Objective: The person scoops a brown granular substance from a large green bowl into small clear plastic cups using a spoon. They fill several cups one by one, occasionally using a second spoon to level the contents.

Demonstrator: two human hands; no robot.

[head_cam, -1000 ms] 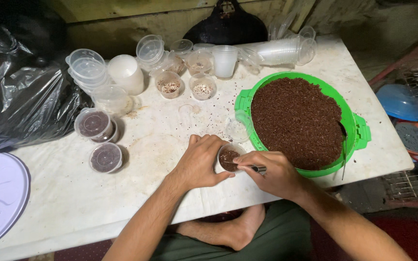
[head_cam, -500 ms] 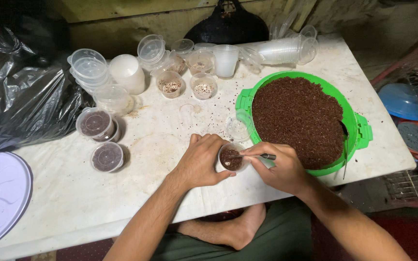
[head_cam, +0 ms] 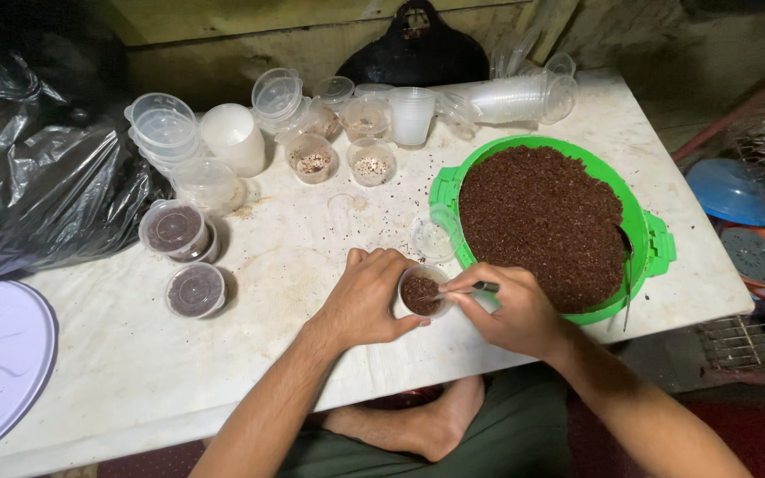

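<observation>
The left hand (head_cam: 367, 301) wraps its fingers around a small cup (head_cam: 421, 292) to keep it steady on the bench (head_cam: 117, 372). The right hand (head_cam: 506, 310) pinches what may be a spoon (head_cam: 480, 287) over it.

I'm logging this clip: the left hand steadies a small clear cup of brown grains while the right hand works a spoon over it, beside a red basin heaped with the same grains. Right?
Not quite: the basin is green, not red, as the head view shows. The rest holds: the left hand steadies the small clear cup while the right hand works the spoon over it.
</observation>
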